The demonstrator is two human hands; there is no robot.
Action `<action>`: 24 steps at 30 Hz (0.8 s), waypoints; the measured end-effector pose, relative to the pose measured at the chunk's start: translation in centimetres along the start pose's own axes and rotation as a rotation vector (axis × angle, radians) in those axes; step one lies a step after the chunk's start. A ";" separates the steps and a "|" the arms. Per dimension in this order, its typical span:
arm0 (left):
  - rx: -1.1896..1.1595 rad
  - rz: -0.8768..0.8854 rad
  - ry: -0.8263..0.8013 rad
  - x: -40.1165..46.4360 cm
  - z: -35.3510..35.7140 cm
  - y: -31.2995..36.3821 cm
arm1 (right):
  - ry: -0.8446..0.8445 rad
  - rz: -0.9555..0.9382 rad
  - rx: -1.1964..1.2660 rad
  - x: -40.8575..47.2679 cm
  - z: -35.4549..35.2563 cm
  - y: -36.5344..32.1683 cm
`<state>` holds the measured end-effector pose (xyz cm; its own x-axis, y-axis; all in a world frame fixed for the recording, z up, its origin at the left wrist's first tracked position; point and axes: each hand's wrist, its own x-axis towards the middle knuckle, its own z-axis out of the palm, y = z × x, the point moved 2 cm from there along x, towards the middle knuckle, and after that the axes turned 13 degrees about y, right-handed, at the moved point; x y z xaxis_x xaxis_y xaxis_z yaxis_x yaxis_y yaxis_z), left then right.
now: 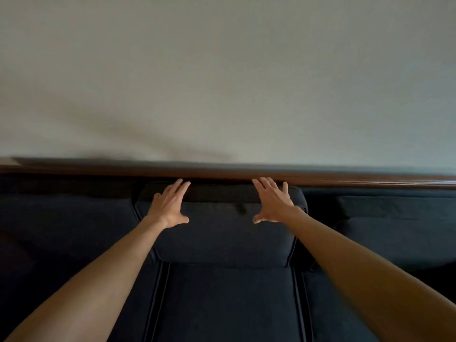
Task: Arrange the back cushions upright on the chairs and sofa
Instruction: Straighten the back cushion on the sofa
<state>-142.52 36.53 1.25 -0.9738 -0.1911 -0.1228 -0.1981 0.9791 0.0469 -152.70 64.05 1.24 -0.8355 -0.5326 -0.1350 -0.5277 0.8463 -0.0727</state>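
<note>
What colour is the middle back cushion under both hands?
Dark navy, nearly black; the middle back cushion shows best in the head view.

Head view looks down, close over sofa [222, 304].

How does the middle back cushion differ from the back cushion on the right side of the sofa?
The middle back cushion has the left hand and right hand laid open on its top part; the right back cushion is untouched. The middle back cushion shows whole, with both piped side edges; the right back cushion runs out of the picture. Both are dark navy fabric and stand against the wooden back rail.
</note>
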 end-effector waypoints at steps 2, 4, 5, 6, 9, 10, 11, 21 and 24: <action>0.106 0.037 -0.013 0.9 1.2 -0.7 | -0.063 -0.003 -0.071 0.5 1.9 0.9; 0.205 0.075 0.010 1.4 1.7 -1.1 | -0.033 -0.013 -0.091 0.4 3.2 1.7; 0.228 0.088 0.018 1.6 2.0 -1.1 | -0.006 -0.015 -0.079 0.4 3.8 2.0; 0.239 0.094 0.030 1.8 2.3 -1.1 | 0.021 -0.014 -0.058 0.4 4.0 2.2; 0.264 0.078 0.059 2.4 2.7 -0.2 | 0.068 0.012 -0.022 0.6 4.0 2.7; 0.271 0.064 0.069 2.5 2.5 0.1 | 0.079 0.018 -0.044 0.6 3.9 2.8; 0.279 0.058 0.077 2.7 2.3 0.4 | 0.089 0.020 -0.072 0.5 3.9 2.9; 0.258 0.090 0.127 1.2 1.1 3.4 | 0.091 0.018 -0.146 -1.8 3.1 5.0; 0.233 0.116 0.140 1.3 1.1 5.2 | 0.086 0.039 -0.159 -2.8 2.8 6.8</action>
<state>-144.68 41.45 0.24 -0.9976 -0.0688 0.0086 -0.0693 0.9815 -0.1785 -153.56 71.33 -1.63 -0.8620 -0.5045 -0.0494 -0.5070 0.8574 0.0890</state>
